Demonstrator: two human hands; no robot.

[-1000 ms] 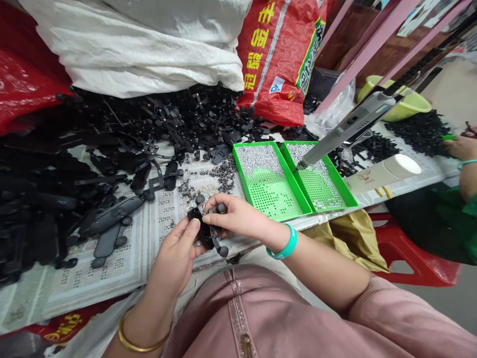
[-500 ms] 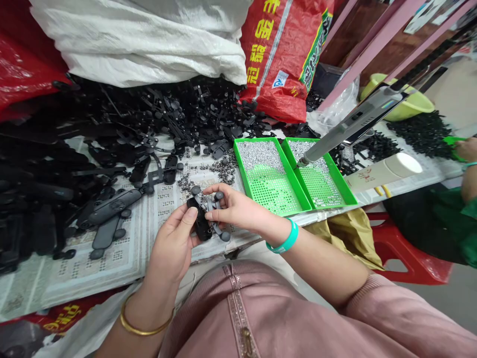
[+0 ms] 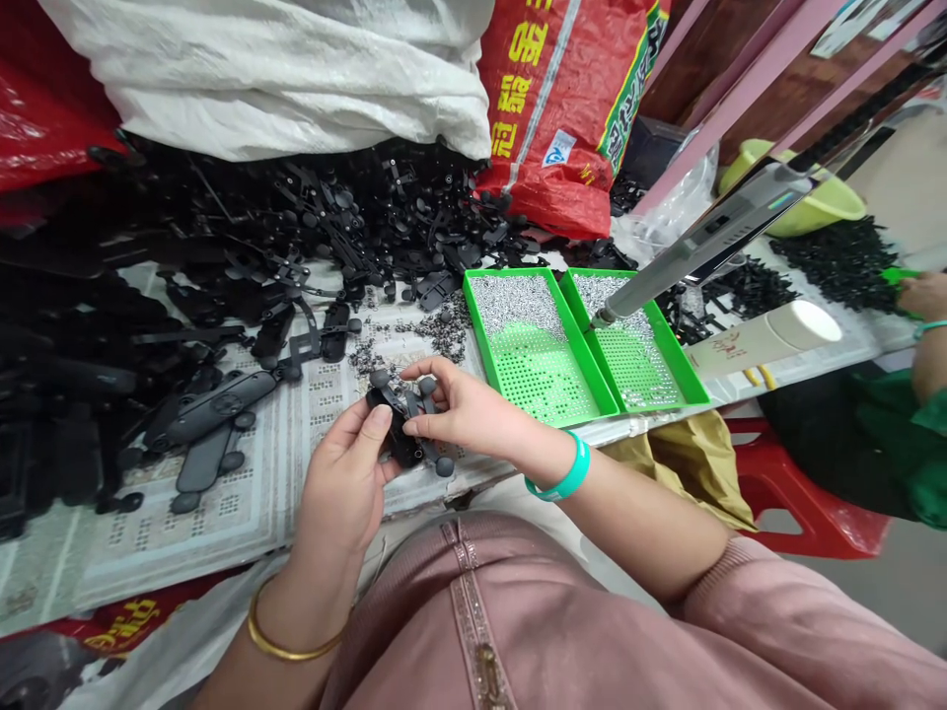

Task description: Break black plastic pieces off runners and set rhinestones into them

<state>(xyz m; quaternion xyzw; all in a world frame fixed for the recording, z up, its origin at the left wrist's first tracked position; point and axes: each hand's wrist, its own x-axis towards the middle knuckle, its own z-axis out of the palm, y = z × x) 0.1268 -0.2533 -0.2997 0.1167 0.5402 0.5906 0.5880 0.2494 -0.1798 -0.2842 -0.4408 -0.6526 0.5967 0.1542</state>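
Note:
Both my hands hold one black plastic part [image 3: 405, 424] with round knobs on thin arms, just above the table's near edge. My left hand [image 3: 346, 483] grips it from below, thumb pressed on its body. My right hand [image 3: 463, 414] pinches its top between thumb and fingers. A teal band circles my right wrist and a gold bangle my left. Similar assembled black parts [image 3: 211, 409] lie to the left on the printed paper [image 3: 296, 493].
A big heap of black plastic parts [image 3: 296, 227] covers the back and left of the table. Two green trays [image 3: 510, 394] with small silver screws sit right of my hands. An electric screwdriver [image 3: 702, 247] hangs over the right tray. Another person's hand [image 3: 921, 296] works at far right.
The black part and both hands have risen slightly in the picture, away from the near edge of the table. The grip of both hands stays the same.

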